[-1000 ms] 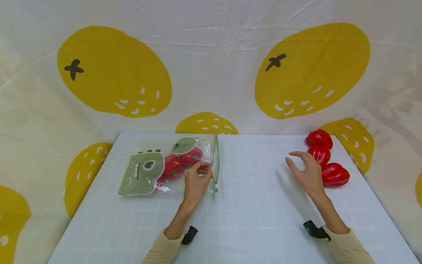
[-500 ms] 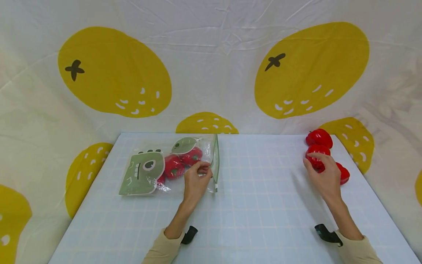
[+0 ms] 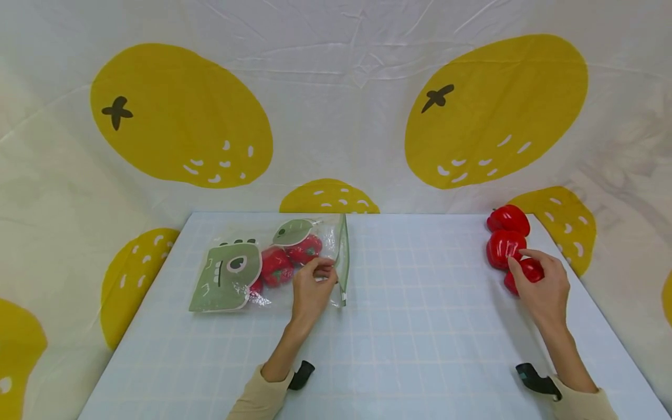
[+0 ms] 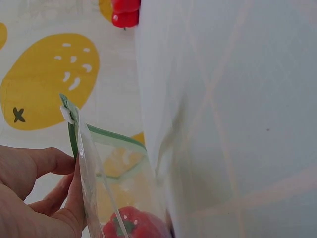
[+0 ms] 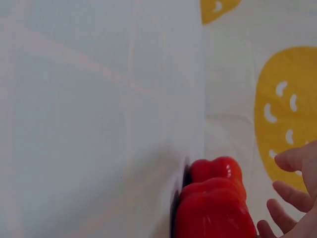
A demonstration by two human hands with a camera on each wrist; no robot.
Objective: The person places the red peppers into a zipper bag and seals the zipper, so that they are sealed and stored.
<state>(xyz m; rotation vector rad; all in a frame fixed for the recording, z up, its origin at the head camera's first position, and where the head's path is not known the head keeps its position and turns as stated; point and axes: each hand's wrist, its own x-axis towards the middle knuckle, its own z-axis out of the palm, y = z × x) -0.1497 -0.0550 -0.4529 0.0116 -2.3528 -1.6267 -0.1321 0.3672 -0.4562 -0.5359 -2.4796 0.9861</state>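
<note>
A clear zip bag (image 3: 343, 251) with a green dinosaur print lies on its side at the left of the table. Several red bell peppers (image 3: 275, 267) show inside it. My left hand (image 3: 311, 291) pinches the upper wall near the bag's green-edged mouth, which the left wrist view shows parted, with a pepper (image 4: 133, 223) within. At the right sit three more red bell peppers: far (image 3: 508, 219), middle (image 3: 501, 249) and near (image 3: 525, 275). Over the near one hovers my right hand (image 3: 546, 289), thumb and fingers spread; the right wrist view shows its fingertips (image 5: 287, 161) beside the peppers.
The table (image 3: 409, 326) has a pale blue checked cover. Behind it hangs a white cloth (image 3: 336, 116) with large yellow fruit prints. A black wrist camera (image 3: 538, 379) is strapped at the right sleeve and another camera (image 3: 301, 374) at the left.
My right hand has moved rightward and toward me, from left of the middle pepper to over the near one. The left hand keeps its pinch on the zip bag.
</note>
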